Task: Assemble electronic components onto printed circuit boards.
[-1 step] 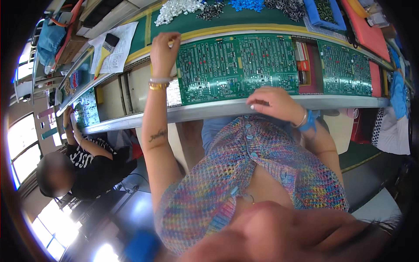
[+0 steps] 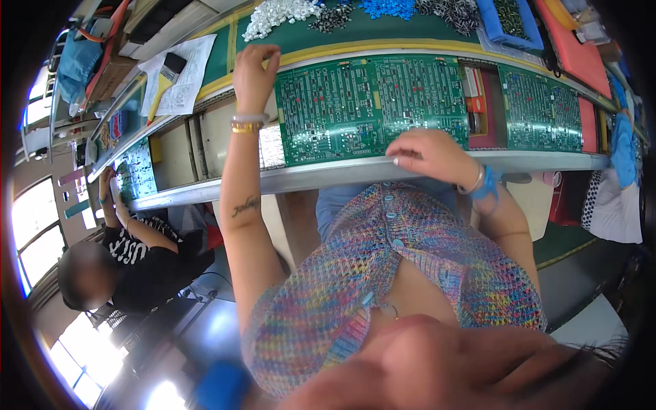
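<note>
Circuit board (image 2: 335,113), green, wide and packed with small components, lies along the front edge of the desk (image 2: 294,178), its near side just inside the metal rim. The left hand (image 2: 253,75) is raised beside the board's far left corner, toward the yellow-lined strip at the desk's far side; its fingers are bent and the thumb stands slightly off them, though I cannot tell whether something small is pinched there. The right hand (image 2: 432,156) hangs over the front edge near the board's right half, fingers loosely curled and close together; whether anything is under them, or whether they touch the board, I cannot tell. Toward the desk's right end lies a second green board (image 2: 543,109). Along the far edge sit a heap of white parts (image 2: 280,17), a small black heap (image 2: 331,20), blue parts (image 2: 386,7), dark leaded parts (image 2: 451,14) and a blue bin (image 2: 526,39). Toward the left end, a yellow-handled brush (image 2: 162,87) rests on a printed sheet (image 2: 195,75).
</note>
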The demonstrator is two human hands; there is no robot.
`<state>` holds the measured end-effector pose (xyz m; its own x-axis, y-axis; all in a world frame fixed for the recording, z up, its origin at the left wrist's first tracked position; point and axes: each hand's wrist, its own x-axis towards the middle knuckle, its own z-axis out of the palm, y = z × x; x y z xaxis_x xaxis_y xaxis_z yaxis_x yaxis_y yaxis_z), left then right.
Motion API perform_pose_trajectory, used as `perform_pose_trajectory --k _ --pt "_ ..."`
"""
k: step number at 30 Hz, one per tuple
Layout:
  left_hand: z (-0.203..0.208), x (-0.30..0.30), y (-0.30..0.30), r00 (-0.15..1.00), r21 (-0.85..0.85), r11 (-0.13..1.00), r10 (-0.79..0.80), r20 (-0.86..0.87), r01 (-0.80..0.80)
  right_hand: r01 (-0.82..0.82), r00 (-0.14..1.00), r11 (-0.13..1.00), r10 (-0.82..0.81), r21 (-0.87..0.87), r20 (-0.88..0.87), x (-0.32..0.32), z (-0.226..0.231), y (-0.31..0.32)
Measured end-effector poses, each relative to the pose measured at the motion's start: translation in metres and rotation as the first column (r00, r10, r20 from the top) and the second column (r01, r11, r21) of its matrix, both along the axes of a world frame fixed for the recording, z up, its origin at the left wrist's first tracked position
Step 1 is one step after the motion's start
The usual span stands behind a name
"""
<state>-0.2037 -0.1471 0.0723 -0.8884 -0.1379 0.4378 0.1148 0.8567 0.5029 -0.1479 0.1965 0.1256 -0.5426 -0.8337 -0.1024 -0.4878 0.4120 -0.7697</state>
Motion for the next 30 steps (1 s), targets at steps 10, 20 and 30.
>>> perform_pose_trajectory --k 10,20,30 --pt "-0.012 -0.068 0.008 0.998 -0.340 0.938 0.064 -0.017 -0.066 0.276 0.862 0.959 -0.278 -0.067 -0.423 -0.158 -0.024 -0.060" --pt "0.001 -0.049 0.046 1.000 -0.039 0.999 0.028 -0.008 -0.028 0.166 0.551 0.956 -0.293 -0.242 -0.781 -0.176 -0.060 -0.083" --pt "0.050 0.062 0.136 0.960 0.403 0.913 -0.171 0.223 0.069 0.212 0.849 0.947 -0.301 -0.241 -0.435 -0.139 -0.009 -0.041"
